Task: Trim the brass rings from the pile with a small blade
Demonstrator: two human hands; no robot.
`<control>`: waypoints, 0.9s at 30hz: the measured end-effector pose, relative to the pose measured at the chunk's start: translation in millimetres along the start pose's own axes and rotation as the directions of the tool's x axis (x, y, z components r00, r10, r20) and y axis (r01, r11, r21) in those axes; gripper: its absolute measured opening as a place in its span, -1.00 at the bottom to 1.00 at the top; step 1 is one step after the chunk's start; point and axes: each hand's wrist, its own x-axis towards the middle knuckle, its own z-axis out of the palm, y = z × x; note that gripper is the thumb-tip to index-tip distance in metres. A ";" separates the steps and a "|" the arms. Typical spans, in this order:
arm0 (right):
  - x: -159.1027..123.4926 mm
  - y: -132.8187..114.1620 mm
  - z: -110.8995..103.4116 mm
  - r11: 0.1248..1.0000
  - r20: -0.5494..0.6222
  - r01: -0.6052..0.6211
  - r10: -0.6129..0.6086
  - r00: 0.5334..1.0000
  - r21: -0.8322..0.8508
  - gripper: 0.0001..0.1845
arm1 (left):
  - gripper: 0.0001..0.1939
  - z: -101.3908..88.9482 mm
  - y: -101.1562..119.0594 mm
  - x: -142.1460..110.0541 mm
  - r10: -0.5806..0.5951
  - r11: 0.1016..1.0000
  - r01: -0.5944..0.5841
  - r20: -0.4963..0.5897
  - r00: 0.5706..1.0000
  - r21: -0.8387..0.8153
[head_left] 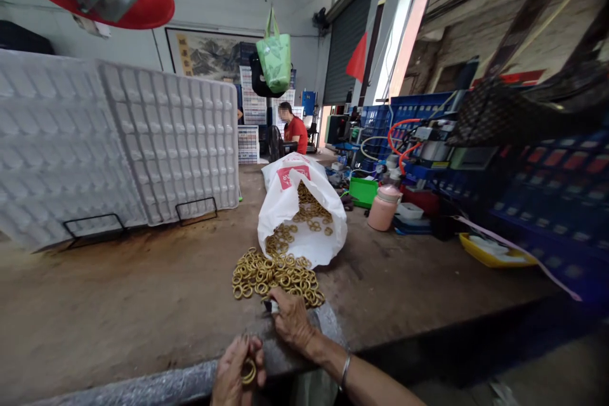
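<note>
My left hand (238,369) is at the table's front edge, its fingers closed around brass-coloured rings (248,371). My right hand (291,318), with a metal bangle on the wrist, reaches to the near side of a pile of brass-coloured rings (276,276). Its fingers are bent together, and a small black-and-white piece (271,306) shows at their tips; I cannot tell whether it is held or worn on a finger. Behind the pile lies a white woven sack (328,244) on its side, its mouth towards me, with more rings inside and spilling out.
White moulded trays (176,139) stand upright on the left in black wire stands (196,209). On the right are a pink bottle (383,208), a green tray (363,192) and a yellow dish (495,252). A person in red (295,130) sits beyond the table.
</note>
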 end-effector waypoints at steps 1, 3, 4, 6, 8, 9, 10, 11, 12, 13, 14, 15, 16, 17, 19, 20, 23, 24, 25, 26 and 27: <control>-0.1 0.3 -1.2 0.999 -0.013 -0.019 0.019 1.000 0.036 -0.67 | -0.64 1.4 0.4 -1.5 0.014 1.000 -0.014 0.001 1.000 -0.007; 0.1 1.2 -4.0 0.991 -0.046 -0.069 0.075 0.996 0.111 -0.67 | -0.68 4.3 2.5 -4.3 0.025 1.000 -0.025 0.000 1.000 -0.018; 0.7 1.9 -5.4 0.984 -0.045 -0.084 0.092 0.995 0.156 -0.66 | -0.69 5.5 4.2 -5.0 0.031 0.999 -0.030 0.006 1.000 -0.025; 3.2 3.2 -7.7 0.970 -0.043 -0.103 0.115 0.992 0.221 -0.67 | -0.67 6.4 9.1 -4.6 0.026 0.999 -0.026 -0.024 0.999 -0.021; 6.8 3.5 -10.2 0.963 -0.030 -0.068 0.078 0.996 0.261 -0.74 | -0.64 6.5 15.2 -2.5 0.037 0.999 -0.036 -0.052 0.998 0.007; 8.6 2.9 -11.9 0.960 -0.018 -0.052 0.060 0.998 0.275 -0.77 | -0.63 6.8 18.3 -1.3 0.050 0.998 -0.048 -0.072 0.996 0.028; 10.4 1.5 -14.2 0.958 -0.002 -0.047 0.049 0.999 0.284 -0.79 | -0.62 7.5 21.2 0.0 0.070 0.996 -0.065 -0.088 0.994 0.058; 11.8 -0.5 -17.0 0.956 0.019 -0.054 0.050 0.999 0.288 -0.82 | -0.62 8.7 23.7 1.1 0.100 0.991 -0.090 -0.100 0.990 0.101; 12.9 -3.2 -20.3 0.954 0.045 -0.063 0.052 0.998 0.293 -0.83 | -0.63 10.4 25.7 2.2 0.133 0.981 -0.115 -0.108 0.985 0.159; 13.6 -6.4 -24.0 0.951 0.073 -0.074 0.054 0.996 0.300 -0.84 | -0.65 12.4 27.0 3.3 0.166 0.964 -0.138 -0.108 0.980 0.227; 13.9 -9.8 -27.9 0.945 0.102 -0.087 0.058 0.993 0.314 -0.84 | -0.67 14.7 27.6 4.2 0.198 0.940 -0.159 -0.101 0.975 0.300; 13.8 -13.1 -31.7 0.936 0.136 -0.103 0.060 0.989 0.338 -0.83 | -0.68 17.0 27.7 5.1 0.222 0.912 -0.175 -0.088 0.971 0.370; 13.5 -16.1 -35.2 0.921 0.174 -0.125 0.064 0.983 0.370 -0.83 | -0.68 19.3 27.2 5.9 0.237 0.884 -0.186 -0.069 0.969 0.428; 12.8 -18.5 -38.1 0.902 0.212 -0.149 0.066 0.975 0.405 -0.82 | -0.67 21.4 26.3 6.5 0.245 0.862 -0.193 -0.051 0.968 0.470; 10.6 -20.6 -41.9 0.875 0.262 -0.180 0.063 0.963 0.449 -0.80 | -0.65 24.9 23.6 7.6 0.242 0.839 -0.197 -0.025 0.970 0.507; 9.2 -20.2 -42.7 0.875 0.272 -0.175 0.052 0.961 0.452 -0.80 | -0.64 26.4 22.0 8.0 0.233 0.840 -0.189 -0.024 0.972 0.509; 3.9 -15.0 -42.2 0.921 0.257 -0.097 -0.004 0.966 0.377 -0.80 | -0.62 29.9 17.4 9.0 0.196 0.847 -0.149 -0.039 0.980 0.510; 2.2 -13.0 -41.6 0.935 0.257 -0.071 -0.022 0.966 0.347 -0.80 | -0.62 30.9 16.2 9.4 0.188 0.845 -0.141 -0.040 0.981 0.516; 0.6 -11.3 -41.2 0.943 0.256 -0.056 -0.031 0.966 0.327 -0.81 | -0.64 31.8 15.2 9.9 0.184 0.841 -0.136 -0.040 0.982 0.524; -0.7 -10.3 -41.0 0.945 0.255 -0.056 -0.030 0.966 0.323 -0.82 | -0.66 32.6 14.3 10.4 0.183 0.835 -0.134 -0.039 0.982 0.534; -1.7 -9.9 -40.9 0.940 0.257 -0.073 -0.016 0.966 0.334 -0.82 | -0.67 33.2 13.6 11.1 0.183 0.829 -0.132 -0.041 0.982 0.543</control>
